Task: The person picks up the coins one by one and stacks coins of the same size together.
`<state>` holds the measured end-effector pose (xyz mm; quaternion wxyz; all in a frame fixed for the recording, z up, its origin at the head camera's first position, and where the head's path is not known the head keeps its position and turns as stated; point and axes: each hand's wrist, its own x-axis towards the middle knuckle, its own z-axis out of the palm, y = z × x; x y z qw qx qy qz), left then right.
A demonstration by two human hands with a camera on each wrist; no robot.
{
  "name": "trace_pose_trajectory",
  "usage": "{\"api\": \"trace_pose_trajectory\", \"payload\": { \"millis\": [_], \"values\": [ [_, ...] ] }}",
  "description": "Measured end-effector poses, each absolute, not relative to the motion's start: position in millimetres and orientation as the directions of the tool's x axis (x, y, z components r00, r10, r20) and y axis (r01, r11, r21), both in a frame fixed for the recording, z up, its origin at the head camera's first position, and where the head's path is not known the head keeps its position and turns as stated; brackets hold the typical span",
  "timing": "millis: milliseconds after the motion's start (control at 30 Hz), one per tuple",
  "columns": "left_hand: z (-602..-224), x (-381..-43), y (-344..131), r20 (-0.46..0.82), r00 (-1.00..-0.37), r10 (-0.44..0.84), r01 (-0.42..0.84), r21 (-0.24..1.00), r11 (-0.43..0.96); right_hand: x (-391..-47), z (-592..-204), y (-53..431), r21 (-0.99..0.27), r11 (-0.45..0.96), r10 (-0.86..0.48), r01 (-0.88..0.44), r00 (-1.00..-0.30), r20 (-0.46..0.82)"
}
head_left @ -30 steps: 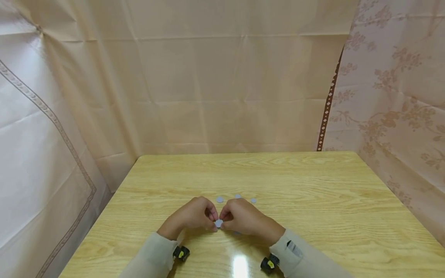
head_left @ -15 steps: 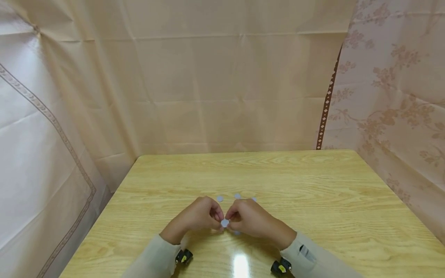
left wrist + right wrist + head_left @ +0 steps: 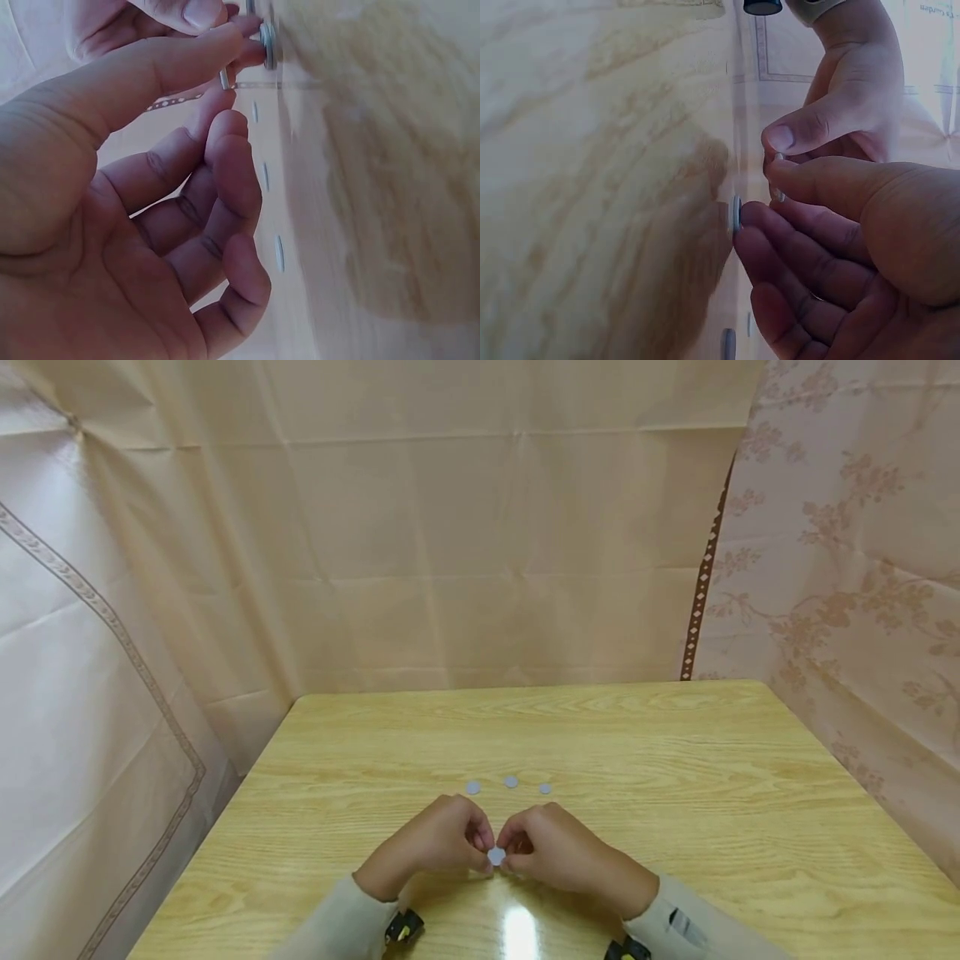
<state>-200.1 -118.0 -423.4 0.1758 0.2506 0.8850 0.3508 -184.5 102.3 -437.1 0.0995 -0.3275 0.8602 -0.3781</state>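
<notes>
Above the table's front part, a silver coin (image 3: 496,857) sits between my two hands. My left hand (image 3: 448,837) pinches its left edge with thumb and forefinger; the left wrist view shows this coin (image 3: 223,79) edge-on. The right hand (image 3: 558,850) pinches the opposite edge, and in the right wrist view the coin (image 3: 778,193) is partly covered by the thumbs. Below the right fingers, a small stack of coins (image 3: 268,46) lies on the table, hidden from the head view. Three separate coins, left (image 3: 473,787), middle (image 3: 511,782) and right (image 3: 545,788), lie flat beyond the hands.
The wooden table (image 3: 637,752) reaches back to a beige curtain (image 3: 480,552). A white cloth (image 3: 75,710) hangs at left and a flowered cloth (image 3: 862,568) at right. A black wrist camera (image 3: 405,928) shows under the left sleeve.
Both hands have shifted to the right and a little nearer, carrying the pinched coin. The coin that showed below the right hand is now hidden. The three far coins lie uncovered.
</notes>
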Motion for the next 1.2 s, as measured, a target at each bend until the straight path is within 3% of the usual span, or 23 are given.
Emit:
{"api": "trace_pose_trajectory", "payload": {
  "millis": [533, 800, 1200],
  "values": [
    [-426, -196, -109, -0.102, -0.818, 0.566, 0.375, 0.652, 0.659, -176, -436, 105, -0.467, 0.645, -0.611, -0.604, -0.776, 0.16],
    [-425, -194, -106, -0.108, -0.814, 0.57, 0.383, 0.639, 0.667, -171, -435, 106, -0.458, 0.652, -0.596, -0.605, -0.782, 0.184],
    [-428, -192, -98, -0.141, -0.786, 0.602, 0.374, 0.667, 0.645, -164, -436, 112, -0.557, 0.646, -0.561, -0.522, -0.82, 0.118]
  ]
}}
